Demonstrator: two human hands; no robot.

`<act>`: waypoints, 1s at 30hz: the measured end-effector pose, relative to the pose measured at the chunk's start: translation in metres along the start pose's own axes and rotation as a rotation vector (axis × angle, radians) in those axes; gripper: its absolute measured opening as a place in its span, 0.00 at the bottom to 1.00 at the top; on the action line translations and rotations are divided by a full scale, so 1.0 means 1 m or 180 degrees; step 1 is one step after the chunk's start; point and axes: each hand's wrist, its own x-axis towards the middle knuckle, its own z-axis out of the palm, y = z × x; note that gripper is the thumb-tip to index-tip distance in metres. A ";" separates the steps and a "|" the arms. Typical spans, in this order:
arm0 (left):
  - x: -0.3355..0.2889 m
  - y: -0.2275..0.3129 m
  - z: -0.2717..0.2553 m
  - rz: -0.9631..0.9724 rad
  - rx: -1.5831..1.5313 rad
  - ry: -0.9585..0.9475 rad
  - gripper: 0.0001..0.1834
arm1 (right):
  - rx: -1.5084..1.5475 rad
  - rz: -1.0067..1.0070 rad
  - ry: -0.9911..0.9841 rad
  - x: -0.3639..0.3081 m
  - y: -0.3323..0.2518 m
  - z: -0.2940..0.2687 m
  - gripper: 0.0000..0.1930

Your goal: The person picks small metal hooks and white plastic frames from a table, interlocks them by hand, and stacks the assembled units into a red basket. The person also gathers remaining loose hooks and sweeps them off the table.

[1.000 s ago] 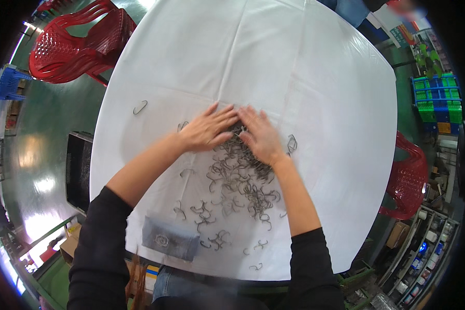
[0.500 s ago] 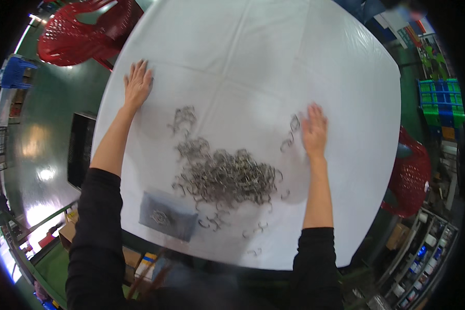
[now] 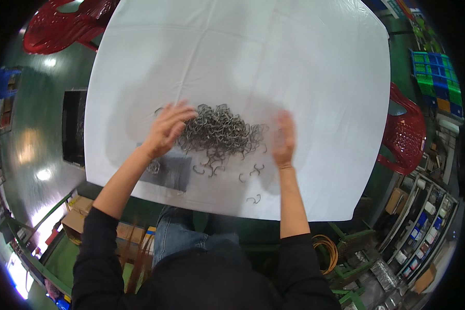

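Observation:
A heap of small curved metal hooks (image 3: 219, 129) lies on the white-covered table (image 3: 341, 129). At the heap's left edge is my left hand (image 3: 168, 129), its fingers stretched out and touching or just over the outermost hooks. My right hand (image 3: 284, 139) is at the right of the heap, a little apart from it; it is smeared by motion, but its fingers look extended and nothing shows in it. Below my left hand lies a grey see-through plastic bag (image 3: 175, 175) with a few hooks in or on it. Several loose hooks (image 3: 256, 170) are scattered nearer the table's front edge.
Red plastic chairs stand at the far left (image 3: 67, 26) and right (image 3: 405, 132) of the table. A dark box-like object (image 3: 75, 128) is beside its left edge. Cardboard boxes (image 3: 80, 212) are at lower left, a coiled orange hose (image 3: 325, 253) and a parts rack (image 3: 421, 227) at lower right.
Both hands have come inward and nearer to me, from wide apart on the table to either side of the heap. The stray hooks farther out are now gathered closer to it. The view has shifted.

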 end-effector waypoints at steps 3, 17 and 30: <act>-0.064 0.000 -0.004 -0.1117 0.0533 0.1862 0.22 | 0.0011 0.1636 0.1352 -0.034 0.036 -0.024 0.25; -0.179 -0.021 0.010 -0.3005 -0.1140 0.1164 0.25 | -0.0115 -0.0154 -0.0084 0.044 -0.139 0.118 0.22; -0.360 -0.105 -0.112 -0.2366 -0.2924 0.1508 0.12 | -0.0218 -0.0236 0.0009 0.060 -0.300 0.247 0.19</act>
